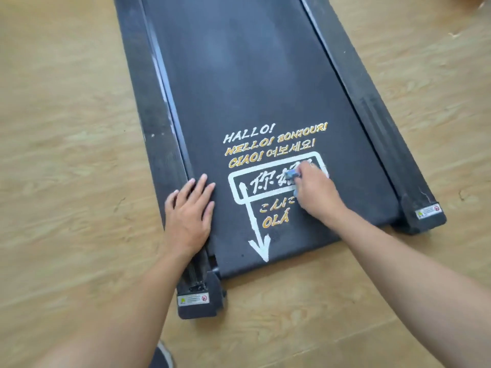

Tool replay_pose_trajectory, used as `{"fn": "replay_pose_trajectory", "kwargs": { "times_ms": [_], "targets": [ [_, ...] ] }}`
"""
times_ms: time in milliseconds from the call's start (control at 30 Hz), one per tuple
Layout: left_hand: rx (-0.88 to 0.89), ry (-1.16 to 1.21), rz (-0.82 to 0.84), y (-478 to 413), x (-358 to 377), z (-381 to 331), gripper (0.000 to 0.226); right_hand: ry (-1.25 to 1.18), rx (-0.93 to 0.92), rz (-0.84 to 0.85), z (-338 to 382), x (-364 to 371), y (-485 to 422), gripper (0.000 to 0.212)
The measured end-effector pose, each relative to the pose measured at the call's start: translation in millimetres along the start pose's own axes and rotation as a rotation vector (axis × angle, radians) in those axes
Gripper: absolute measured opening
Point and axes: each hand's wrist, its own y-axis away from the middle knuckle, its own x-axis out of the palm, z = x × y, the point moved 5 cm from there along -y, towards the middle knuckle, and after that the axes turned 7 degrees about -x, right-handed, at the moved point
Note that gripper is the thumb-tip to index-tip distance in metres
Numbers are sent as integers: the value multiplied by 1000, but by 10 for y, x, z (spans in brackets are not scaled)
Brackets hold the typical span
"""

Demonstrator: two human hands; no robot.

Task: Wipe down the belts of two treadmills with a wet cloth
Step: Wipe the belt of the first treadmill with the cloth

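Head view, treadmill: I look down on one flat black treadmill (414, 208) lying on a pale wood floor (66, 128).
Head view, belt: the belt (252, 75) runs up the middle between the two side rails, with printed greetings (273, 144) and a white arrow (259, 235) at the near end.
Left hand: my left hand (190, 216) lies flat with straight fingers across the near left rail (159, 128) and the belt's edge. It holds nothing, and I judge it is bracing me.
Right hand: my right hand (316, 192) is curled round the cloth and presses it down on the belt, over the boxed white lettering.
Cloth: only a small blue-grey bit of the cloth (292, 174) shows past the fingers. I cannot tell from here whether it is wet.
Done so far: I judge the wiping is at the near end of this belt. The far stretch shows pale hazy patches, either dust or drying streaks, and I cannot say which.
Left to do: probably much of this belt, and all of the second treadmill, which is not in view.
Bottom edge: the toe of a dark shoe (162, 354).
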Motion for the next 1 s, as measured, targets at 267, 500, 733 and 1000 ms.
{"fn": "replay_pose_trajectory", "kwargs": {
  "times_ms": [267, 500, 733, 1000],
  "targets": [
    [-207, 184, -49, -4, 9, 172, 60, 46, -441, 154, 1902, 1024, -7, 25],
    [-248, 267, -66, 52, 12, 293, 70, 10, -418, 277, 1669, 1126, 1558, 33],
    [-239, 257, -124, 35, -30, 216, 68, 47, -368, 96, 1509, 1054, 1003, 18],
    [-215, 242, -97, 49, -74, 208, 57, 39, -323, 26, 1924, 1169, 254, 8]
  ]
}}
